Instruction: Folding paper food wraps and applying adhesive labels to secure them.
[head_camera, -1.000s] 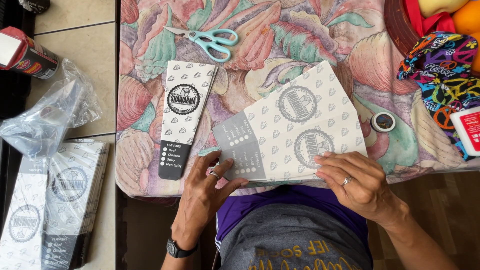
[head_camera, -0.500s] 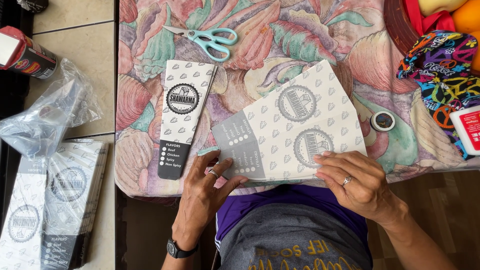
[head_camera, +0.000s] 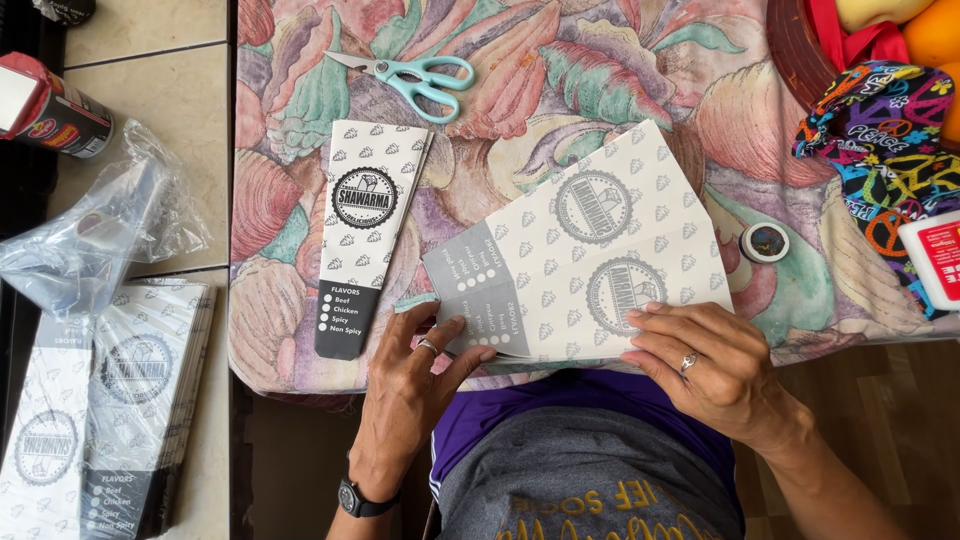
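Flat patterned paper sleeve (head_camera: 590, 250) lies on bench (head_camera: 620, 70) near front edge. Left hand (head_camera: 420, 385) fingers spread flat on its grey end; right hand (head_camera: 710, 360) fingers together, pressing the lower right edge. Folded sleeve (head_camera: 368, 235) just left, scissors (head_camera: 415, 80) behind, small round tin (head_camera: 765, 242) right.

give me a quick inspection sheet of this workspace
surface: table under a floral cloth.
job's things: flat printed paper sleeve lying unfolded at the near edge; a folded sleeve lies beside it.
clutter: teal scissors, small round tin, patterned fabric, fruit bowl.
grippers: left hand pins the sheet's grey end; right hand presses flat on its lower corner.
cables: nothing seen.
surroundings: tile floor, stacked wrapped sleeves, clear plastic bag, can.
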